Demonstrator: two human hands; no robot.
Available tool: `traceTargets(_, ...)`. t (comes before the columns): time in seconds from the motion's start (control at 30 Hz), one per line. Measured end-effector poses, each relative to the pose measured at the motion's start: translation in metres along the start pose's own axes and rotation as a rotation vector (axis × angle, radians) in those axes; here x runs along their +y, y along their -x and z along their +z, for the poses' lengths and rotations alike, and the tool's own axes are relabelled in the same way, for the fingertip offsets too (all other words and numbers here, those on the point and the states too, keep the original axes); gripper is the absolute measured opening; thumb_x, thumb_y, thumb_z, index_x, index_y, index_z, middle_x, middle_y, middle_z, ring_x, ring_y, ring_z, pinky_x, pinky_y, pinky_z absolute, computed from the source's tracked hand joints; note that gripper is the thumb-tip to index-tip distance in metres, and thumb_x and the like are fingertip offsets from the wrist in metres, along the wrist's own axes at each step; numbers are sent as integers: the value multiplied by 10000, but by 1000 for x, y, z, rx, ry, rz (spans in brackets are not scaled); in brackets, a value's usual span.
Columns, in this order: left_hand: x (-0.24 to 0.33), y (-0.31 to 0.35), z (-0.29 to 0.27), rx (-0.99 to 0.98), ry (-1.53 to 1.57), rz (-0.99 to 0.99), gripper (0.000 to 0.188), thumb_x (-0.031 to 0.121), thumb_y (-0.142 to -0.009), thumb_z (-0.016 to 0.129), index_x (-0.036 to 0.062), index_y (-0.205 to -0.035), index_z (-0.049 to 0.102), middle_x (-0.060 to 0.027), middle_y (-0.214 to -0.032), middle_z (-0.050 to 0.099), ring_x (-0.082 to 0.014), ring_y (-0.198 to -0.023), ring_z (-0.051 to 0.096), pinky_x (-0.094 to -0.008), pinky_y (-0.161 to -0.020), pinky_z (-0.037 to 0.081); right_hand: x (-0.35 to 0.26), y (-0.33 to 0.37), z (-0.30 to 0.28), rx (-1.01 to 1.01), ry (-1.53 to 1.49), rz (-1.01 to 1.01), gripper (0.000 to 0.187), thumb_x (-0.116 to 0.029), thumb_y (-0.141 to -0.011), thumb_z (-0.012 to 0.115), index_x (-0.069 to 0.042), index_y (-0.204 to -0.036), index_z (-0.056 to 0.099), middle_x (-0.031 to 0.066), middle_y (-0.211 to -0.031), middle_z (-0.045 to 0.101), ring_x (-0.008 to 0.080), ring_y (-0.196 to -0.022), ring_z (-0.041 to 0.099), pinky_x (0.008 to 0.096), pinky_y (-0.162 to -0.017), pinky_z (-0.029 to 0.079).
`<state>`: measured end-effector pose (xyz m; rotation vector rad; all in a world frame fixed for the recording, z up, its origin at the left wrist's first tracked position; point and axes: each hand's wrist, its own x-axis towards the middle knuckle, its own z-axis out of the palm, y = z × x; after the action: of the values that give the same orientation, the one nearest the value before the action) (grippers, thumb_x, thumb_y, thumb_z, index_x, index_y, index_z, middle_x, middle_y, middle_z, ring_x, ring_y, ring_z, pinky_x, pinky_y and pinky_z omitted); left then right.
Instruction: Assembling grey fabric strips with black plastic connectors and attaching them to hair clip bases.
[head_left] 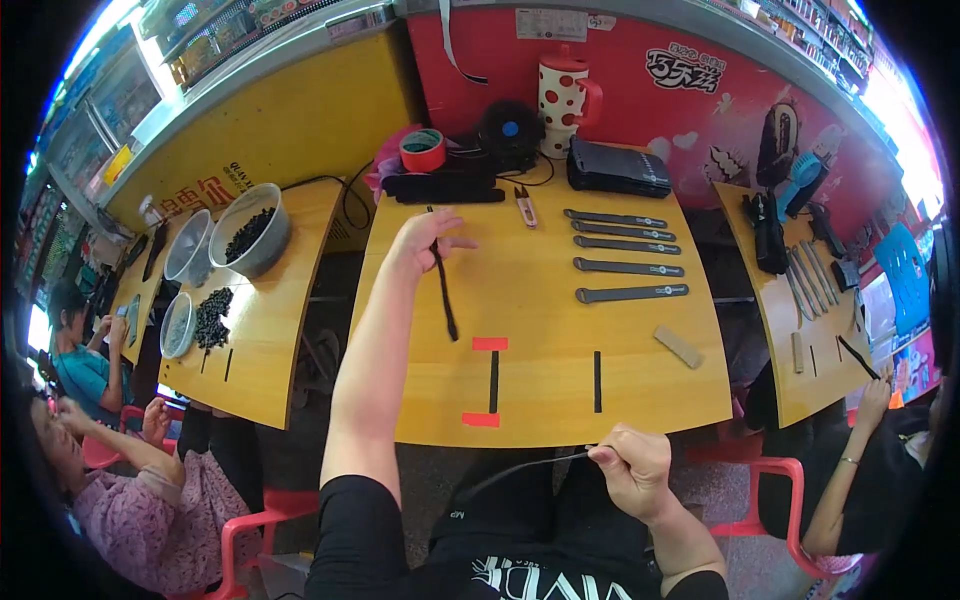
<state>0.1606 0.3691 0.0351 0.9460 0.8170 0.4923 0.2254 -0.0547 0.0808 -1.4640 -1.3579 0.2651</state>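
Observation:
My left hand (430,243) reaches over the table's left side, some fingers stretched out to the right. A narrow black strap (448,305) runs down from between its thumb and fingers. My right hand (638,468) is closed in a pinch at the front edge, gripping one end of a thin dark strap (515,469), seen edge-on, that curves left above my lap. Several grey straps (630,268) with rounded ends lie in a column on the right. Between the hands are two black strips (494,382) on the tabletop, one with red tape marks (490,344) at its ends.
Thread snips (525,208), a black case (618,168), a red tape roll (422,150) and a spotted tumbler (562,105) line the back. A tan block (678,347) lies front right. Side tables hold tubs (250,230) and straps; people sit at both sides.

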Motion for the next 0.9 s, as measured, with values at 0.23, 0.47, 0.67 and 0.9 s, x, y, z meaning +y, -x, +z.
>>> traceTargets(0.23,14,179,36,-584,-827,9,513,292,-873,678,19,-1277,517,-101,-1024,685,-115,-559,587,-237,-432,422,-4,-21,8,76,-9,22,232,-68,-856,675,10,-682,543,95,-569,476,214,-472,462,294,-447,353)
traceTargets(0.47,9,249,4,-573,-1101,-171,258,145,-797,741,25,-1011,663,-49,-832,698,-74,-586,589,-223,-488,467,-12,-53,35,174,-56,84,229,-98,-916,620,35,-734,577,50,-565,482,94,-506,461,248,-478,345)
traceTargets(0.67,19,210,-37,-225,-890,30,91,55,-832,656,-33,-820,637,-81,-710,673,-87,-500,566,-214,-436,434,16,-106,66,165,-131,207,265,-114,-910,636,33,-704,555,22,-556,432,77,-520,380,264,-463,307)
traceTargets(0.9,35,75,-45,118,-828,64,160,99,-793,715,-3,-745,601,-81,-622,632,-97,-412,516,-233,-339,336,119,-202,108,218,298,230,311,-250,-838,688,11,-701,588,157,-614,593,258,-562,568,398,-521,412)
